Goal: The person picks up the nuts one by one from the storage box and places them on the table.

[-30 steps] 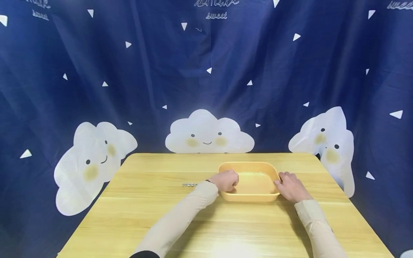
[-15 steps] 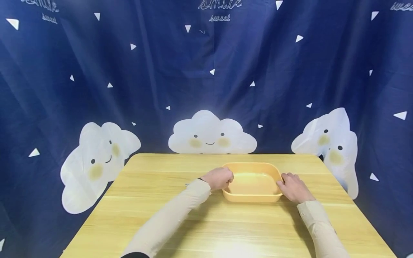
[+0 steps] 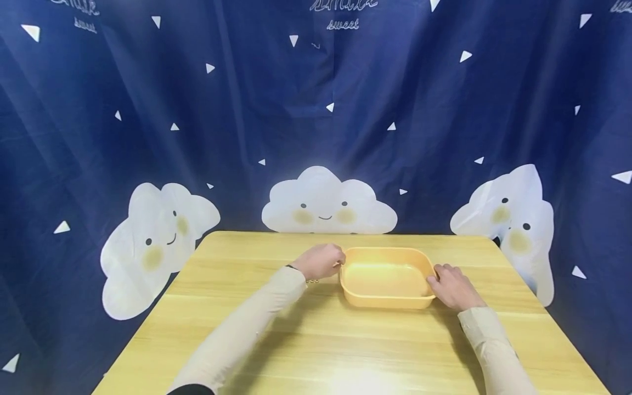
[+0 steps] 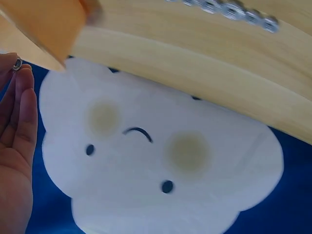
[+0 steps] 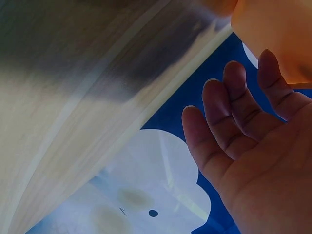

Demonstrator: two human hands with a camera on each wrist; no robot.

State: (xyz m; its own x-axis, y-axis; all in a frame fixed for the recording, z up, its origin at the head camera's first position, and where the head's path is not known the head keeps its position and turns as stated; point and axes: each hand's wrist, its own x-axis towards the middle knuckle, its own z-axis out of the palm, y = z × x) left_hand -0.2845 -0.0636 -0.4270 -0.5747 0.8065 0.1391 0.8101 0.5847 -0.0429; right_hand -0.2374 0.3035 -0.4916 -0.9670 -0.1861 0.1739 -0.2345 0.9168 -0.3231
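A shallow yellow plastic basin (image 3: 387,302) stands on the wooden table. My left hand (image 3: 318,261) is just beside its left rim. Between left thumb and fingertips I pinch a small silver ring-shaped metal nut (image 4: 17,63), seen in the left wrist view. A row of several similar nuts (image 4: 233,9) lies on the table, partly hidden under the left hand in the head view. My right hand (image 3: 455,288) holds the basin's right rim, thumb over the edge; in the right wrist view its other fingers (image 5: 239,92) spread loosely along the outside.
The wooden table (image 3: 316,340) has rounded far corners. Behind it hangs a dark blue curtain (image 3: 276,109) printed with white clouds and triangles.
My left hand has moved left, from inside the basin to outside its left rim, over the row of nuts. The right hand stays at the right rim. The head view shifts slightly.
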